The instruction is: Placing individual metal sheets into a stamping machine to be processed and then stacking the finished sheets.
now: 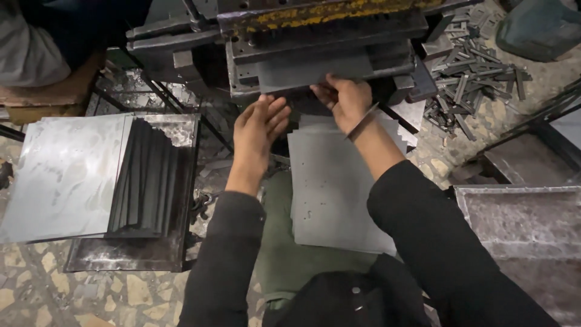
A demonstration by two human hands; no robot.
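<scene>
My right hand [346, 100] pinches the near edge of a grey metal sheet [315, 69] that lies in the jaws of a dark press machine [327, 27]. Next to it, my left hand [259, 127] is flat with its fingers together, just below the press and touching nothing that I can make out. A bangle sits on my right wrist. On my lap rests a stack of grey metal sheets [336, 188], under my right forearm.
To the left, a tray [130, 257] holds large shiny sheets [60, 175] and a fanned pile of dark narrow strips [145, 181]. Cut metal offcuts [469, 79] litter the floor at the upper right. A rusty metal bin [526, 224] stands at the right.
</scene>
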